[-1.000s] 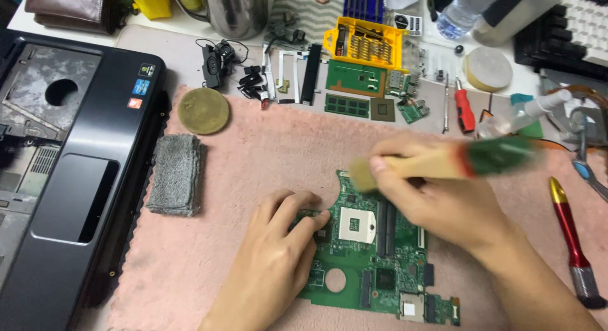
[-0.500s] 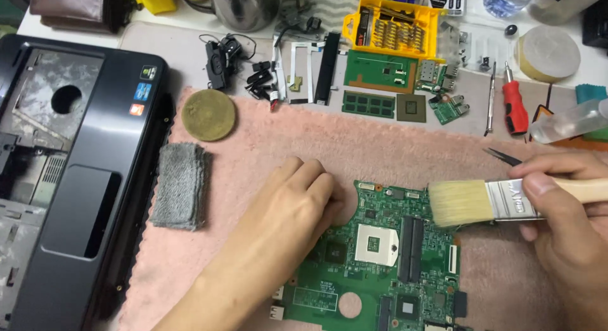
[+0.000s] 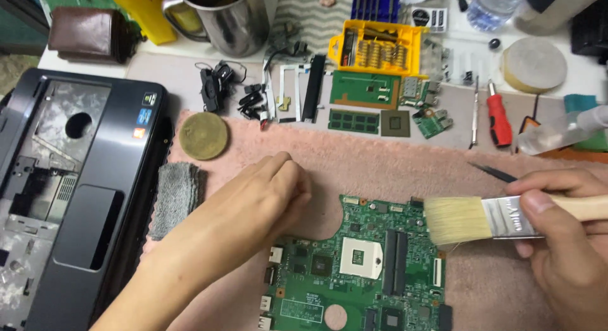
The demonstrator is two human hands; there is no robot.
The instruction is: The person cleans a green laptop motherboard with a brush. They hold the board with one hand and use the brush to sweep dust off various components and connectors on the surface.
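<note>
A green laptop motherboard lies flat on a pink towel. My left hand rests on the towel at the board's upper left corner, fingers curled, holding nothing that I can see. My right hand grips a flat paintbrush by its metal ferrule and wooden handle. Its pale bristles point left and hang over the board's upper right edge.
A stripped laptop base lies at left, a grey dust pad and a round disc beside it. Behind are a yellow bit case, small boards, memory stick, red screwdriver, tweezers, metal mug.
The brush swung from tilted over the board's middle to level at its right edge. My left hand slid off the board to its upper left corner.
</note>
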